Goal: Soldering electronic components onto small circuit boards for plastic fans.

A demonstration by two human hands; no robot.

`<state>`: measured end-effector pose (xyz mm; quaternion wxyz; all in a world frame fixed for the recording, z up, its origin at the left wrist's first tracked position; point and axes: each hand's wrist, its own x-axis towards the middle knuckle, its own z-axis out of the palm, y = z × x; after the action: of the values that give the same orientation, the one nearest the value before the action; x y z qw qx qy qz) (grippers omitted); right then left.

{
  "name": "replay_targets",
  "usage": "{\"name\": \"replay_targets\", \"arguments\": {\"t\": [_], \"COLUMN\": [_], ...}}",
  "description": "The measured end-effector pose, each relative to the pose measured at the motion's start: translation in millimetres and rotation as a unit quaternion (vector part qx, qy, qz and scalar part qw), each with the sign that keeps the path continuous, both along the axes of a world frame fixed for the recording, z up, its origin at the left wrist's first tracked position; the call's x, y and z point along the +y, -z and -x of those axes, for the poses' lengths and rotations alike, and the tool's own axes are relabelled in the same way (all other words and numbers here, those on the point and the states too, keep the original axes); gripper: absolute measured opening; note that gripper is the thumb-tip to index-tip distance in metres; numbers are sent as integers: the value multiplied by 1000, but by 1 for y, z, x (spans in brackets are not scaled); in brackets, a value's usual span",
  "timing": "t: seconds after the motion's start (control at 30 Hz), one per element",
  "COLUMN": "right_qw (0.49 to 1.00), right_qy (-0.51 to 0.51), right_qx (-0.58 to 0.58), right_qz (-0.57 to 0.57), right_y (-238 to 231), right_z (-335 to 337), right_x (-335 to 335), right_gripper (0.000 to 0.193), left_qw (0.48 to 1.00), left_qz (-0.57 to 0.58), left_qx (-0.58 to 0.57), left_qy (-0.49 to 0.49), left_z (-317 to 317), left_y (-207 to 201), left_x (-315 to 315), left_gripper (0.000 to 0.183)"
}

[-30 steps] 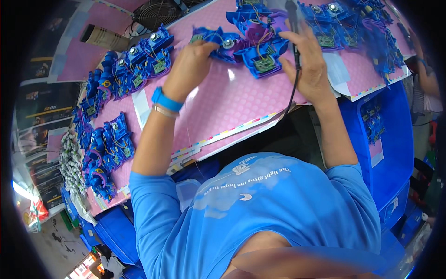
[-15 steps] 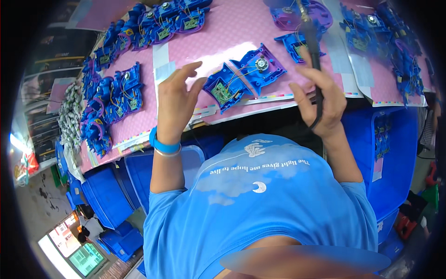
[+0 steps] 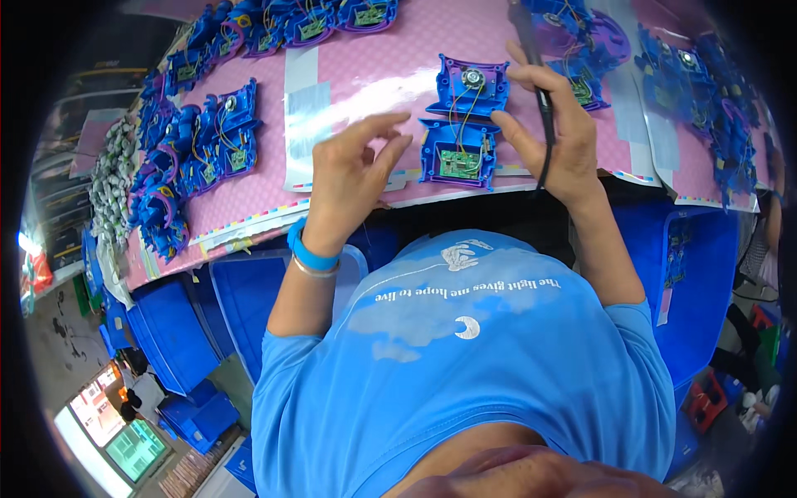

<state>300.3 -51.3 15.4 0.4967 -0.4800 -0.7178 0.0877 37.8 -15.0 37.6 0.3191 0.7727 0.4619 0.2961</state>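
Note:
Between my hands lies a blue plastic housing in two halves on the pink-covered table. The far half (image 3: pixel 451 98) carries a round speaker (image 3: pixel 473 79); the near half (image 3: pixel 428 158) holds a green circuit board (image 3: pixel 459 164). Thin wires join the two. Left of the housing, my left hand (image 3: pixel 353 166) is open and empty, its thumb and forefinger apart. My right hand (image 3: pixel 564 137) grips a dark pen-like soldering iron (image 3: pixel 531 50), its cord hanging past the palm. That hand's fingertips and thumb are close to the housing's right edge; the iron points away from me.
More blue housings with boards stand in rows at the far left (image 3: pixel 311 29), the left (image 3: pixel 237 149) and the right (image 3: pixel 689 91). Bagged small parts (image 3: pixel 112 178) are heaped at the table's left end. Blue bins (image 3: pixel 170 332) stand below the table edge. A person (image 3: pixel 141 390) is in the background.
The housing has turned from a slant to lie straight, speaker half beyond board half. My left hand has shifted right and my right hand slightly left, the soldering iron still in it.

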Motion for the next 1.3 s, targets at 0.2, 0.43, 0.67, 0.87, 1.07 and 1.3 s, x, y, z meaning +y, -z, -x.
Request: {"name": "replay_targets", "arguments": {"t": [0.2, 0.43, 0.67, 0.87, 1.07, 1.3], "right_qw": [998, 998, 995, 997, 998, 997], "right_qy": [-37, -44, -74, -61, -19, -21], "right_qx": [-4, 8, 56, 36, 41, 77], "right_qz": [57, 33, 29, 17, 35, 20], "right_y": [-6, 11, 13, 11, 21, 27], "right_z": [25, 20, 9, 17, 19, 26], "right_x": [-46, -35, -2, -12, -24, -27], "right_gripper": [58, 58, 53, 50, 39, 34], "left_qw": [992, 995, 965, 991, 977, 984], "left_qz": [77, 69, 183, -92, -203, -161], "left_qx": [-58, -37, -179, -94, 35, 2], "left_qy": [83, 70, -58, -21, 60, 73], "left_z": [-22, -18, -8, 3, -12, 15], "left_y": [16, 16, 14, 13, 7, 7], "left_x": [40, 14, -36, -14, 5, -16], "left_gripper": [25, 18, 25, 43, 34, 22]}}
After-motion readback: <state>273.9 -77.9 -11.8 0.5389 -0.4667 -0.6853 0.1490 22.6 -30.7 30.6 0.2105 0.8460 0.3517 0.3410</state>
